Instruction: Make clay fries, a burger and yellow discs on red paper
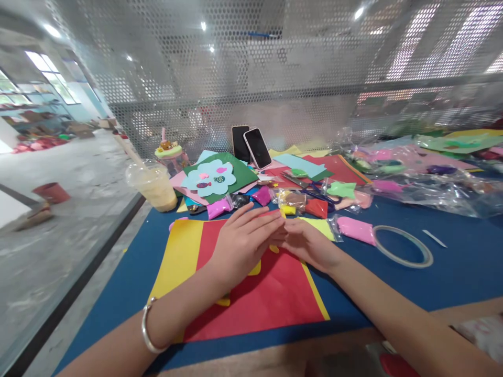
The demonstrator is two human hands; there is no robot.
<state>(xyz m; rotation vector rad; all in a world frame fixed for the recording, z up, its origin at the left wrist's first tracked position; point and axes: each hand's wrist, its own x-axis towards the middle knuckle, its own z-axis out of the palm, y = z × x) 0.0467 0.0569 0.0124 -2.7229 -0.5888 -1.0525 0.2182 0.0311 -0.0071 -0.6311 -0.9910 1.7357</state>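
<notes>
My left hand [241, 243] lies palm down with its fingers stretched out, its fingertips over the fingers of my right hand [308, 245]. The right hand's fingers are mostly hidden beneath it, and whatever may be between the two hands cannot be seen. Both hands are above a red sheet [271, 303] with a yellow band [178, 254] along its left side and a thin yellow right edge. Yellow shapes [255, 268] on the red part show partly under my left hand and forearm.
Behind the sheet lie small bags of coloured clay [220, 207], scissors [318, 191] and coloured paper [236, 173]. Two phones [257, 148] lean at the back. A drink cup [153, 186] stands at the table's left edge. A tape roll [404, 246] lies at right.
</notes>
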